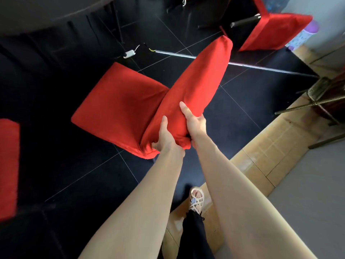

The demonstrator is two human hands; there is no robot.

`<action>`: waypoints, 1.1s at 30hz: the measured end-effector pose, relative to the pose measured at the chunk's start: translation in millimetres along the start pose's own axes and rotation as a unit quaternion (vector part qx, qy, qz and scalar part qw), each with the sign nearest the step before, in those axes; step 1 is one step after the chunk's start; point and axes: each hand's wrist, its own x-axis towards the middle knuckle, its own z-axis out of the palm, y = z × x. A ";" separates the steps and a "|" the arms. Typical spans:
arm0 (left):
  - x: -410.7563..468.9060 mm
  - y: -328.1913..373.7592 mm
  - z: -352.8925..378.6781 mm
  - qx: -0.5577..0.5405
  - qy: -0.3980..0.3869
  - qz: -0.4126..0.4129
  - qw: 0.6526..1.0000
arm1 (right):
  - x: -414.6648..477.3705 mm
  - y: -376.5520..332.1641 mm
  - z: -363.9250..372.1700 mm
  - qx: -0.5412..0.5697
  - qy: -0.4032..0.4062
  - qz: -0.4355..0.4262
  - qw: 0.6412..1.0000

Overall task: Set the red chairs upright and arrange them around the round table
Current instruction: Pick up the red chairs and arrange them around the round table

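**Both hands on the back of a red chair beside the table**

We see the left hand [165, 135] and the right hand [193, 121] side by side, both clamped on the near end of a chair back [196, 85]. The thumbs lie on the top of the red fabric and the fingers curl underneath it. The two hands are close together but do not touch.

The back belongs to the red chair [119, 107] in the middle of the view. Its padded seat faces up toward us on the black tiled floor [84, 174]. The back slants away from the hands toward the upper right. We cannot tell whether all the legs are on the floor.

The round table [46, 14], draped in a dark cloth, fills the upper left corner, just beyond the seat. A second red chair [270, 32] lies tipped over at the upper right, with a dark leg sticking out sideways. Part of a third red chair [8, 165] shows at the left edge.

A metal pole [261, 67] lies on the floor behind the held chair back, and a small white box [129, 54] with a cord sits near its left end. A rusty metal stool [321, 101] stands at the right, on the tan floor strip [270, 146]. Below the arms, a sandalled foot [196, 200] is planted where the tan strip meets the black tiles.
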 end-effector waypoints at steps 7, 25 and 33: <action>-0.1 6.3 -0.6 -0.009 0.000 0.002 1.000 | 2.3 -2.3 2.8 -0.005 -0.007 0.002 1.000; -16.8 -12.0 8.4 -0.083 0.069 0.069 0.992 | 8.3 -18.5 -12.7 -0.076 -0.106 0.061 0.989; -25.4 -47.4 31.9 -0.160 0.148 0.125 0.968 | 35.3 -42.9 -34.3 -0.107 -0.157 0.065 0.980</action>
